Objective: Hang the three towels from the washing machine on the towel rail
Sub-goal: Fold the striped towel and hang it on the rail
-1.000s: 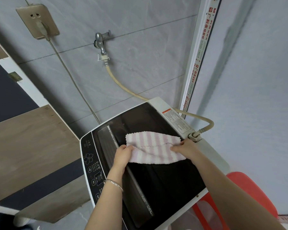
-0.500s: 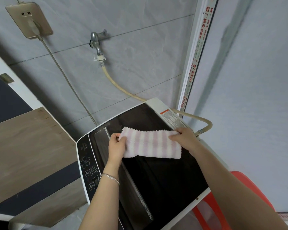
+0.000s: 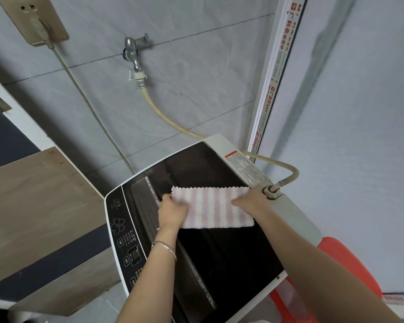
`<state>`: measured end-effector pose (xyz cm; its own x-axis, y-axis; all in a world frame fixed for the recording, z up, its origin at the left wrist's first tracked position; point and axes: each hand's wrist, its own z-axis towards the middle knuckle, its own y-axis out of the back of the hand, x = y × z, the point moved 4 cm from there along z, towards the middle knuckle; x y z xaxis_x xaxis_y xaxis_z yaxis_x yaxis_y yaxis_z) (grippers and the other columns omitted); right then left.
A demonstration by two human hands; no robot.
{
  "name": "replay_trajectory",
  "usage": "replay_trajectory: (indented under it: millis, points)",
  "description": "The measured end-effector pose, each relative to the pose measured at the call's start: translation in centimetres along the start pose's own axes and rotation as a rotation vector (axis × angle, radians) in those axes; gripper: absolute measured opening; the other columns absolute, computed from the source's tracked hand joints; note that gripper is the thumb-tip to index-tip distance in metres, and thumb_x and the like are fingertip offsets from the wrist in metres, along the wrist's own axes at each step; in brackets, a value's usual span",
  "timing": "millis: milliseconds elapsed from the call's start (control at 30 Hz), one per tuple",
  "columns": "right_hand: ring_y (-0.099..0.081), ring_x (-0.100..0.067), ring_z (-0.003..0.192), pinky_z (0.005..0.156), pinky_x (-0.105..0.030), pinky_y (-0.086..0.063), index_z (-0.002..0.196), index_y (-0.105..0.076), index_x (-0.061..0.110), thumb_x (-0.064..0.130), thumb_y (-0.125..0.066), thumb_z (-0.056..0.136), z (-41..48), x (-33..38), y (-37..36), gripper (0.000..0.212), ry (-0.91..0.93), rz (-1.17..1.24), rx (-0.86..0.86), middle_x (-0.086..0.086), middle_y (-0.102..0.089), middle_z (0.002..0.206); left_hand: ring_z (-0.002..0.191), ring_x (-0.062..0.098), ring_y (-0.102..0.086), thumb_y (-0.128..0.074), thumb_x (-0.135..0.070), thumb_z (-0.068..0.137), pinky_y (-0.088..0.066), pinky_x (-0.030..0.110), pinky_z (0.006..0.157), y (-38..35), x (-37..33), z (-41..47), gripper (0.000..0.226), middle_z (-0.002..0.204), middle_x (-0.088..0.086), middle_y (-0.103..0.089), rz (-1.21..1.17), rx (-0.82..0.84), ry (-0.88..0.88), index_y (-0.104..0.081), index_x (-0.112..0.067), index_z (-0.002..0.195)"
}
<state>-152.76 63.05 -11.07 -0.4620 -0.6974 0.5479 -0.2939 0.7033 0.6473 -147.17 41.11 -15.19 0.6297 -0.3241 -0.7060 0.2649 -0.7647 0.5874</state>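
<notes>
Pink-and-white striped towel [image 3: 214, 207] is what we hold stretched flat between our two hands, over the dark lid of the washing machine [image 3: 231, 252]. Our left hand [image 3: 172, 214] grips the towel's left edge with the fingers curled shut around the cloth, the thumb side hidden beneath it; a thin silver bracelet [image 3: 165, 248] circles that wrist. Our right hand [image 3: 251, 201] holds the right edge near the upper corner, fingers pressed together and pinching the fabric, though we cannot tell exactly how the thumb sits. The towel hangs taut along its top edge, its stripes running up and down, and its lower edge falls free just above the lid. We see only this one towel. The machine's control panel [image 3: 124, 231], with a flower print and small buttons, runs along its left side, beside our left forearm. A beige hose [image 3: 173, 123] drops from the metal tap [image 3: 134, 51] on the grey tiled wall [image 3: 196, 66] and curves round to a fitting at the machine's rear right corner, just beside our right hand. A wall socket [image 3: 33, 19] sits at the upper left with a plug in it, and its cable trails down behind the machine. A wooden shelf [image 3: 37, 201] stands to the left, and a red plastic stool [image 3: 345, 264] shows under our right forearm.
</notes>
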Motion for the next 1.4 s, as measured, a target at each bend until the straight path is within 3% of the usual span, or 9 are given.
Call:
replay_trajectory:
  millis: [167,367,500,667,800,1033,1133,1233,1400]
  points:
    - [-0.049,-0.027,0.119,0.102,-0.040,-0.043,0.135,-0.039,0.007,0.010,-0.070,0.076,0.4,0.4,-0.7,0.067,0.092,0.245,0.127,-0.008,-0.050,0.130,0.134,0.030,-0.032,-0.066,-0.029,0.078,-0.031,0.038,0.106,-0.7,-0.2,-0.7,0.074,0.139,0.014,-0.040,0.116,0.010,-0.047,-0.031,-0.006,0.138]
    - [-0.052,-0.018,0.088,0.075,-0.030,-0.045,0.121,-0.049,0.015,-0.004,-0.062,0.076,0.5,0.4,-0.6,0.050,0.213,0.573,0.168,-0.003,-0.051,0.097,0.133,0.027,-0.032,-0.066,-0.028,0.079,-0.032,0.036,0.104,-0.7,-0.3,-0.9,0.070,0.137,0.012,-0.041,0.111,0.032,-0.068,-0.032,-0.012,0.138]
    - [-0.052,-0.018,0.102,0.085,-0.030,-0.043,0.123,-0.050,0.026,0.009,-0.066,0.080,0.5,0.6,-0.4,0.048,0.276,0.391,0.213,0.000,-0.051,0.113,0.129,0.025,-0.038,-0.067,-0.026,0.079,-0.036,0.031,0.097,-0.7,-0.5,-1.1,0.067,0.135,0.010,-0.040,0.106,0.043,-0.100,-0.035,-0.014,0.137]
    - [-0.052,-0.012,0.092,0.065,-0.020,-0.038,0.110,-0.064,0.016,0.014,-0.050,0.090,1.2,0.1,0.4,0.025,0.336,0.110,-0.081,-0.001,-0.064,0.112,0.107,0.026,-0.055,-0.053,-0.020,0.089,-0.041,0.029,0.085,-0.7,-0.2,-1.0,0.029,0.126,0.012,-0.051,0.006,-0.039,-0.091,-0.052,-0.008,0.116]
    - [-0.057,-0.020,0.100,0.086,-0.031,-0.045,0.113,-0.065,0.017,0.017,-0.052,0.091,1.5,-0.6,0.4,0.025,0.336,0.076,-0.171,-0.006,-0.064,0.117,0.096,0.033,-0.055,-0.038,-0.020,0.096,-0.037,0.030,0.073,0.0,-0.3,-1.2,0.028,0.111,0.019,-0.062,-0.027,-0.114,-0.046,-0.049,-0.001,0.115]
    - [-0.049,-0.024,0.114,0.100,-0.033,-0.036,0.098,-0.070,0.010,0.010,-0.054,0.090,1.7,-0.7,0.2,0.018,0.356,-0.015,-0.346,-0.008,-0.058,0.119,0.112,0.038,-0.053,-0.037,-0.020,0.097,-0.041,0.035,0.086,0.4,-0.1,-0.4,0.033,0.118,0.021,-0.059,-0.055,-0.101,0.005,-0.046,-0.001,0.122]
    - [-0.051,-0.026,0.113,0.097,-0.036,-0.039,0.098,-0.066,0.010,0.009,-0.053,0.090,1.5,-0.2,0.2,0.015,0.380,-0.005,-0.355,-0.007,-0.059,0.117,0.111,0.036,-0.054,-0.040,-0.018,0.095,-0.041,0.033,0.082,0.5,0.0,-0.3,0.033,0.120,0.021,-0.058,-0.060,-0.091,0.029,-0.043,-0.003,0.124]
    - [-0.049,-0.026,0.117,0.100,-0.038,-0.039,0.116,-0.057,0.011,0.017,-0.054,0.089,1.4,-0.1,0.0,0.028,0.330,-0.098,-0.313,-0.008,-0.055,0.124,0.118,0.034,-0.050,-0.050,-0.011,0.089,-0.041,0.034,0.089,0.4,-0.1,-0.1,0.040,0.128,0.018,-0.052,-0.047,-0.102,-0.013,-0.040,-0.002,0.127]
    - [-0.048,-0.032,0.122,0.100,-0.043,-0.044,0.144,-0.022,0.004,0.040,-0.062,0.077,1.8,-1.6,-0.7,0.086,0.021,-0.328,-0.218,-0.014,-0.050,0.132,0.131,0.032,-0.033,-0.056,-0.011,0.082,-0.029,0.041,0.107,-0.1,-0.8,-0.6,0.051,0.138,0.014,-0.041,0.168,-0.198,-0.161,-0.043,-0.008,0.131]
